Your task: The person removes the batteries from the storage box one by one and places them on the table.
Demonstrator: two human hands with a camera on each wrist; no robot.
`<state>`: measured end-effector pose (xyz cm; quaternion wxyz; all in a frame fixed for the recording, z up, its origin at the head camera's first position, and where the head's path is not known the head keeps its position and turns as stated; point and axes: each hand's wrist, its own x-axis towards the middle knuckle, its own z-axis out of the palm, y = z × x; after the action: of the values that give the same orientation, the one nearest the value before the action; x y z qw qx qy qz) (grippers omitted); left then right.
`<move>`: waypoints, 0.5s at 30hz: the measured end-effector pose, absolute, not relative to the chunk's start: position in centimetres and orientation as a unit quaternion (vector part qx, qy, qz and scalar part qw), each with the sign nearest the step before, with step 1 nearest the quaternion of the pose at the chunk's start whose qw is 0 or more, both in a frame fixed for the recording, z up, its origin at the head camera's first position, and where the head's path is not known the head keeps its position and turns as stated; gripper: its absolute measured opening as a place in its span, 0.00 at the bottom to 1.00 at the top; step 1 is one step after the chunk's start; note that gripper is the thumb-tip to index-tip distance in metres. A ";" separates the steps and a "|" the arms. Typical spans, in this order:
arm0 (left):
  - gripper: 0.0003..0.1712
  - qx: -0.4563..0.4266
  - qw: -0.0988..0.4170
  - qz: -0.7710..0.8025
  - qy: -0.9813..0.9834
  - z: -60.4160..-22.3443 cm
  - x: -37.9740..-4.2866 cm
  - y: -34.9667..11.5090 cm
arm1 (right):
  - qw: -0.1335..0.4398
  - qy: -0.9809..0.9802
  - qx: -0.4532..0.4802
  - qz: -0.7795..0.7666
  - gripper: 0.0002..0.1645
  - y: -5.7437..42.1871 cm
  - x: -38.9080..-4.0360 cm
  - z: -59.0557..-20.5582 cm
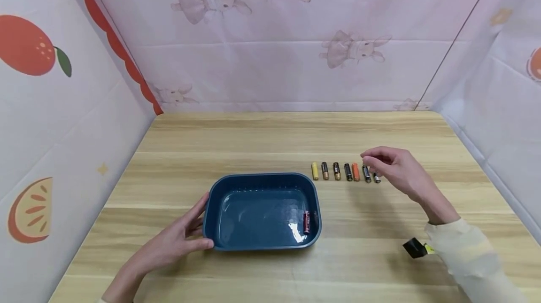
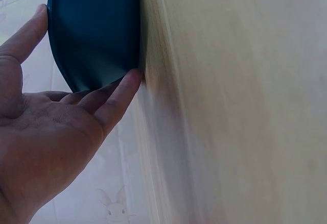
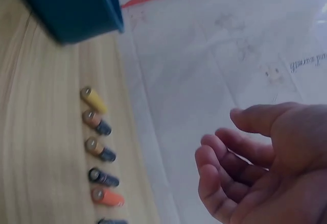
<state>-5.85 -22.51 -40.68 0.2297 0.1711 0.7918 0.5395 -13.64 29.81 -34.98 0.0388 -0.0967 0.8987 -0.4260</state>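
Note:
A dark blue rectangular basin (image 1: 264, 249) sits on the table, with a red battery (image 1: 306, 222) lying inside by its right wall. My left hand (image 1: 181, 235) holds the basin's left end, thumb at the near corner and fingers along the outer side. The left wrist view shows those fingertips against the blue wall (image 2: 94, 30). Above the right end of a row of batteries hovers my right hand (image 1: 395, 171), fingers loosely bent and nothing between them. The row includes a yellow battery (image 1: 314, 171), an orange battery (image 1: 356, 172) and several dark ones; the hand partly covers the rightmost.
A small black object (image 1: 414, 248) with a yellow-green tab hangs by the right sleeve (image 1: 469, 251). The wooden tabletop (image 1: 236, 141) meets a pink rabbit-print curtain (image 1: 270, 73) at the back, with pale printed sheets on both sides.

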 end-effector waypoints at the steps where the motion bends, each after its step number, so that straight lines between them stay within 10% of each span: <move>1: 0.59 0.173 0.230 0.542 0.790 -40.7 -5.8 -22.5 | 0.047 0.895 -0.109 -0.431 0.21 29.4 -13.6 -34.6; 15: 0.59 0.185 0.226 0.549 0.783 -40.7 -5.9 -22.5 | 0.140 0.846 -0.348 -0.378 0.11 24.4 -13.5 -32.2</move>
<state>-5.85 -22.52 -40.71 0.2259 0.1845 0.7831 0.5493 -13.53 24.41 -32.16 0.1404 -0.3480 0.8464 -0.3779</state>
